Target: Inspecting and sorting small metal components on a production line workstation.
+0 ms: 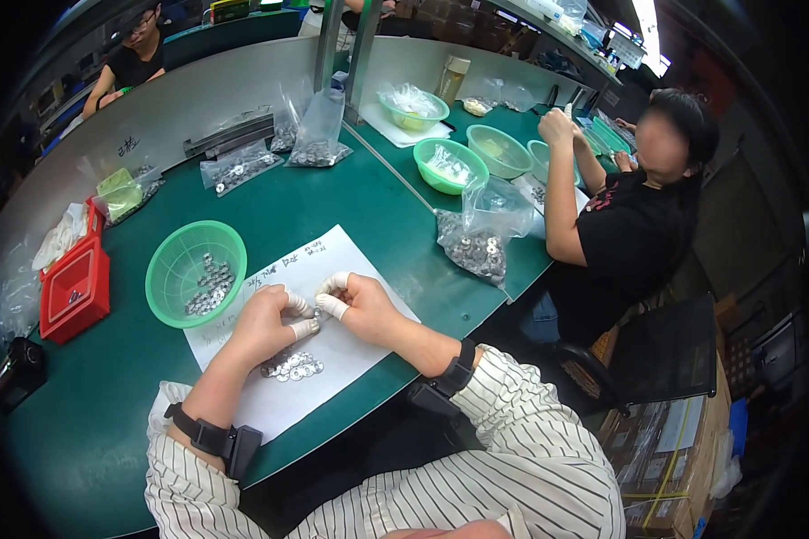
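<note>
Over a white sheet of paper (355, 260), my left hand (265, 323) and my right hand (364, 310) meet fingertip to fingertip. White finger covers wrap the thumbs and forefingers of both. Between the fingertips is a small silvery metal piece, mostly hidden, pinched from both sides. A loose pile of small round metal parts (295, 366) lies on the paper just below my hands. To the left, touching the paper's edge, stands a green plastic basket (164, 269) with many similar metal parts heaped in it.
Red bins (79, 292) stand at the left beside a black device (20, 373). Bags of metal parts (241, 168) lie along the back partition; another bag (472, 247) sits at right. Beyond it are green bowls (451, 166) and a seated co-worker (634, 207) with raised hands.
</note>
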